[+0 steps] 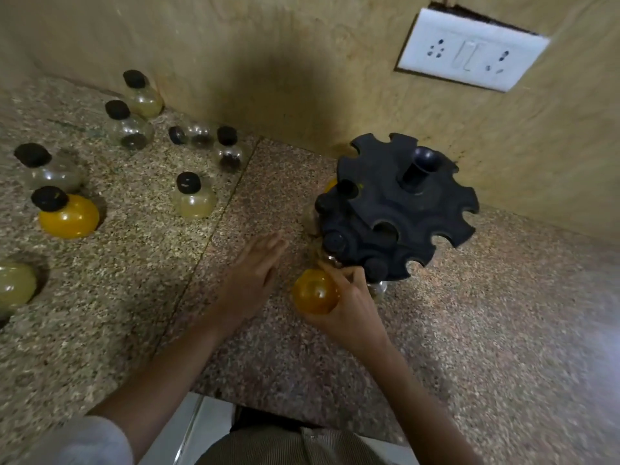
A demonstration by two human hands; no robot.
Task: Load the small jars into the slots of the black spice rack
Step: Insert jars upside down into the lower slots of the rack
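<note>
The black spice rack stands on the counter in the corner at the right, its round top cut with open slots. A few black-capped jars hang in slots on its near left side. My right hand is shut on an amber jar, tilted with its neck at the rack's near edge. Just left of the rack, my left hand hovers flat over the counter, fingers apart, holding nothing. Several loose jars with black caps stand on the left, among them a yellow jar and a pale jar.
The speckled stone counter ends at a front edge near my body. A tan wall runs behind, close to the rack, with a white socket plate above. Another pale jar sits at the far left edge.
</note>
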